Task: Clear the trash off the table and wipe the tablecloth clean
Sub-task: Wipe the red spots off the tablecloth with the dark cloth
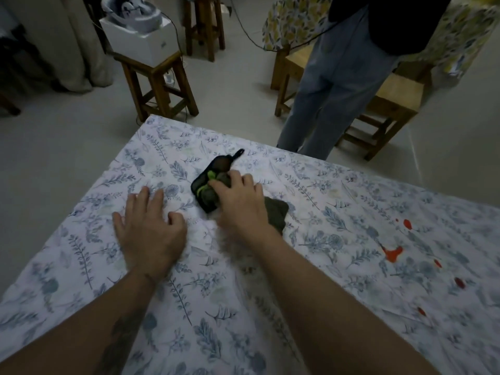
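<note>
Where red stains (pixel 392 253) spot it, floral tablecloth (pixel 243 307) lies wrinkled.

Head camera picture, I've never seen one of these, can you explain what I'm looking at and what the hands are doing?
It is one picture from a camera worn on a person's head, looking down at their own bare arms. The left hand lies flat on a floral tablecloth. The right hand presses a dark green cloth against a small black tray holding green scraps. Red stains mark the tablecloth to the right. Another person's legs stand beyond the table, among wooden stools.
</note>
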A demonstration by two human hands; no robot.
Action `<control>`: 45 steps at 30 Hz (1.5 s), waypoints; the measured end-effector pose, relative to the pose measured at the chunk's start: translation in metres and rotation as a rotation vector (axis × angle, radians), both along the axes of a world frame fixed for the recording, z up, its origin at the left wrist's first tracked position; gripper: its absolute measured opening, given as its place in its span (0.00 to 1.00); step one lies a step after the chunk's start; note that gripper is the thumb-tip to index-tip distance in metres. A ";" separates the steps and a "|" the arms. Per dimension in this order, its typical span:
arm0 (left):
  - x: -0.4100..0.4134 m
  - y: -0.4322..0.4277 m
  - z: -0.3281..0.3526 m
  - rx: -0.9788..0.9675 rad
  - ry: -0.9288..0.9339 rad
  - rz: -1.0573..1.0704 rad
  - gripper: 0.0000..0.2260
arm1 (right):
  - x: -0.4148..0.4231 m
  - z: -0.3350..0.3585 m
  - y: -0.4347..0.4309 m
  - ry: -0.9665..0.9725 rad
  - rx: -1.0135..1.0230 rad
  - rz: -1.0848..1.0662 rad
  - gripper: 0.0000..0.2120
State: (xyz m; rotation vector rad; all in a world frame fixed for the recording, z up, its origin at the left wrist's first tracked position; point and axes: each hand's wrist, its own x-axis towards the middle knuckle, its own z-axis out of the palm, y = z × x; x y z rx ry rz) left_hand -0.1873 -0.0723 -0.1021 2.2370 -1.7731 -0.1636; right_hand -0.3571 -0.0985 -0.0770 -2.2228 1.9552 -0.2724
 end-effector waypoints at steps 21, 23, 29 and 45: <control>0.001 0.001 -0.001 0.055 0.044 0.024 0.30 | -0.003 0.001 0.030 -0.058 0.067 -0.121 0.26; 0.001 0.001 0.000 0.049 0.051 0.021 0.29 | 0.017 0.000 0.032 -0.005 0.027 -0.043 0.30; 0.001 0.001 0.001 0.040 0.070 0.010 0.29 | -0.063 -0.003 0.038 0.024 0.012 -0.189 0.27; 0.012 0.004 0.001 0.154 0.010 -0.246 0.27 | -0.100 0.018 0.202 -0.008 0.255 -0.582 0.26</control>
